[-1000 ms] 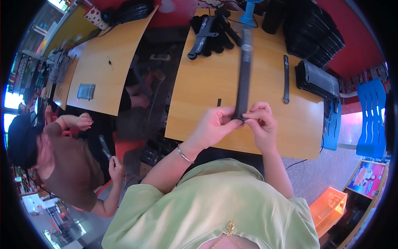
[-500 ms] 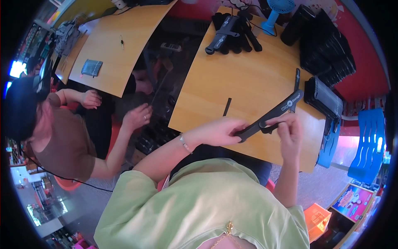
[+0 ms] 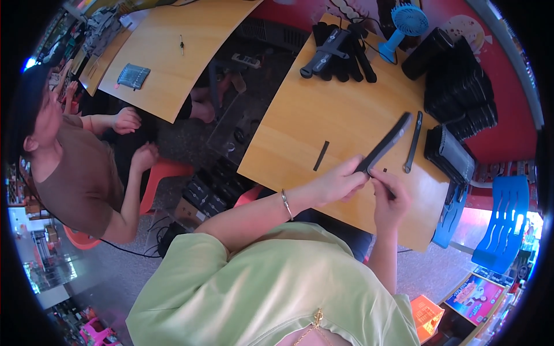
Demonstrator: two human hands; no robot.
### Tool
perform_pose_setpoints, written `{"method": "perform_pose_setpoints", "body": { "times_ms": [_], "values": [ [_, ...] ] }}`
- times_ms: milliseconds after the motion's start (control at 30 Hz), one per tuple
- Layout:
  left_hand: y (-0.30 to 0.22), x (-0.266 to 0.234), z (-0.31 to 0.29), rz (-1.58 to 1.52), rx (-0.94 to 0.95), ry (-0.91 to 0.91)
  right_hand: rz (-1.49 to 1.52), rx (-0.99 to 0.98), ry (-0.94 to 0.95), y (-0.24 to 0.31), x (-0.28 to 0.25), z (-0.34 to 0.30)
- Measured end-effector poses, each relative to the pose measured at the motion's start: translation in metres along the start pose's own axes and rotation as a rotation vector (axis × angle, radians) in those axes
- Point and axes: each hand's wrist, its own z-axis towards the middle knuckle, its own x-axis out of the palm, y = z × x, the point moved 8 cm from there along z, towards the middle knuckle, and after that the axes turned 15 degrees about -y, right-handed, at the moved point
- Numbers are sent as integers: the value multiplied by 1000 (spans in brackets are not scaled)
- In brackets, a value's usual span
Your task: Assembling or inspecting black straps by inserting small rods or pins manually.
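Note:
My left hand (image 3: pixel 339 183) grips a long black strap (image 3: pixel 388 141) near its lower end, and the strap slants up and away to the right, edge partly toward me. Thumb and fingers of my right hand (image 3: pixel 392 195) are pinched at that same lower end, close to my left fingertips. Just beyond, a second narrow black strap (image 3: pixel 413 144) lies on the wooden table (image 3: pixel 288 130). A short black strip (image 3: pixel 321 155) rests to the left of my hands. Farther back, several black straps are heaped in a pile (image 3: pixel 333 55).
Behind the strap pile stand a blue fan (image 3: pixel 408 22) and a black cylinder (image 3: pixel 426 53). Stacked black packs (image 3: pixel 460 86) and a clear-wrapped bundle (image 3: pixel 450 154) line the right edge. A blue chair (image 3: pixel 501 225) is at right. A seated co-worker (image 3: pixel 78 167) is at left.
The strap has turned from showing its broad printed face to more edge-on, and points up more steeply. My left hand has shifted right and my right hand is now at the strap's lower end.

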Motion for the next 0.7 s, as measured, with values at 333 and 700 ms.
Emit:
{"method": "perform_pose_setpoints", "body": {
  "times_ms": [333, 700],
  "values": [
    [0, -49, -28, 316, -159, 232, 226, 312, -250, -66, -65, 63],
    [-11, -141, -59, 186, -248, 71, -3, -40, -600, -21, -142, 136]
  ]
}}
